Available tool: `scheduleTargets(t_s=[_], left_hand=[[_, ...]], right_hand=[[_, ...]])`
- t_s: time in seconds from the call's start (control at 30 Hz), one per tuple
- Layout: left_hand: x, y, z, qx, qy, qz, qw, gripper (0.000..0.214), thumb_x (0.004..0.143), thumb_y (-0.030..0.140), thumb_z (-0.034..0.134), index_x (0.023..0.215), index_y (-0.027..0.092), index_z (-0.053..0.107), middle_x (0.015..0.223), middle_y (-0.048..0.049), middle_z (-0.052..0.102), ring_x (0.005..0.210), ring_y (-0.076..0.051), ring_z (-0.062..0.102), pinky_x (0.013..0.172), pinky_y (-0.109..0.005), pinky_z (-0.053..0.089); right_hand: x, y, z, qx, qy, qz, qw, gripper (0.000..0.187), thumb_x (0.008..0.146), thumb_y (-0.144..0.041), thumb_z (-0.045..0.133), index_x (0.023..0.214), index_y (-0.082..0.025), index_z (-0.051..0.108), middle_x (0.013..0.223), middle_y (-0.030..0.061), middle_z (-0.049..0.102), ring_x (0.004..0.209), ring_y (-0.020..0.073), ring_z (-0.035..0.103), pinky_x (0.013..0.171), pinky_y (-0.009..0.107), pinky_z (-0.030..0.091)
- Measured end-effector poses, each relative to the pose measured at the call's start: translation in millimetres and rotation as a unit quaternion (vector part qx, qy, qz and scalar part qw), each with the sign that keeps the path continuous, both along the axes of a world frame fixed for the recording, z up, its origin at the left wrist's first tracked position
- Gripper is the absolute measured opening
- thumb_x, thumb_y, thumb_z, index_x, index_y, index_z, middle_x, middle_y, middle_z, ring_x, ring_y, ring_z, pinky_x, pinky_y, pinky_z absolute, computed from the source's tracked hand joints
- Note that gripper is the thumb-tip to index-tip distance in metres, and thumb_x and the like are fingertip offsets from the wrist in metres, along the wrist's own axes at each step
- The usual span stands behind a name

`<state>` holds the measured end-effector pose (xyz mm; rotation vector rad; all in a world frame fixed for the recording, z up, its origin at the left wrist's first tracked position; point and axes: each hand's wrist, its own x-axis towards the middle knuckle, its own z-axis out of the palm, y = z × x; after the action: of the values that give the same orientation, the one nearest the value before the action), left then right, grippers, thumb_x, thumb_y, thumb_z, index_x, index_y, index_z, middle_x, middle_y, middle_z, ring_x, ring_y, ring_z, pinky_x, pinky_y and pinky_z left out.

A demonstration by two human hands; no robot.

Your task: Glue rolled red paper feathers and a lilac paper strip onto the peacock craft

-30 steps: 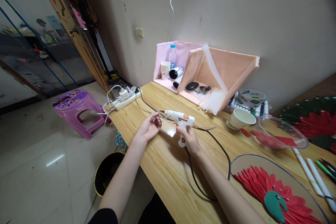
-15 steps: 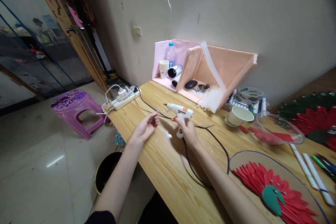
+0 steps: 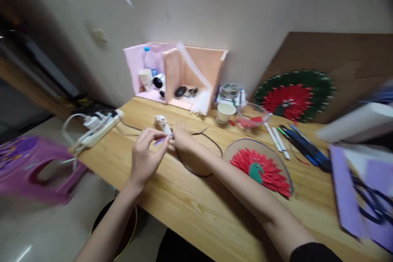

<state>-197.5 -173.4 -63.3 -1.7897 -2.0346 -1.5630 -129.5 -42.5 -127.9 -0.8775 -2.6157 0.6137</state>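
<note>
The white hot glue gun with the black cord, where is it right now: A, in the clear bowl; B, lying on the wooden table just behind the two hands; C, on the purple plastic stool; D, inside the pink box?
B: the white hot glue gun lies on the wooden table just behind both hands.

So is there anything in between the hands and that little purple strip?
Nothing visible. The left hand pinches the little purple strip in its fingertips, and the right hand meets its other end. The glue gun lies on the table just behind them, not between.
</note>
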Motion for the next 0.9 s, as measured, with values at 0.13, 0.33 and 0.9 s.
scheduleTargets(t_s=[0.13, 0.33, 0.9], left_hand=[[32, 16, 8.6, 0.007, 0.014, -0.080, 0.997, 0.005, 0.077, 0.016, 0.060, 0.079, 0.020, 0.060, 0.079, -0.0010, 0.057, 0.075, -0.014, 0.052, 0.072, -0.027, 0.040], [78, 64, -6.1, -0.051, 0.005, -0.227, 0.973, 0.001, 0.078, 0.021, 0.061, 0.079, 0.020, 0.061, 0.077, -0.0012, 0.059, 0.073, -0.014, 0.054, 0.068, -0.025, 0.041], [80, 113, -70.1, -0.226, -0.103, -0.319, 0.914, 0.005, 0.068, 0.021, 0.069, 0.072, 0.022, 0.071, 0.075, -0.0046, 0.063, 0.072, -0.016, 0.054, 0.068, -0.022, 0.040]], right_hand=[[112, -3, 29.1, 0.011, 0.010, 0.082, 0.997, 0.031, 0.084, -0.030, 0.052, 0.110, -0.013, 0.054, 0.109, 0.0132, 0.058, 0.102, 0.0230, 0.050, 0.088, 0.037, 0.040], [306, -1, 33.7, -0.025, 0.082, -0.166, 0.982, 0.022, 0.089, -0.023, 0.039, 0.093, -0.019, 0.061, 0.096, 0.0070, 0.061, 0.091, 0.0188, 0.057, 0.080, 0.034, 0.044], [285, -7, -5.1, -0.032, 0.078, -0.056, 0.995, 0.007, 0.081, -0.022, 0.055, 0.087, -0.019, 0.059, 0.083, 0.0047, 0.058, 0.080, 0.0184, 0.052, 0.073, 0.033, 0.041]])
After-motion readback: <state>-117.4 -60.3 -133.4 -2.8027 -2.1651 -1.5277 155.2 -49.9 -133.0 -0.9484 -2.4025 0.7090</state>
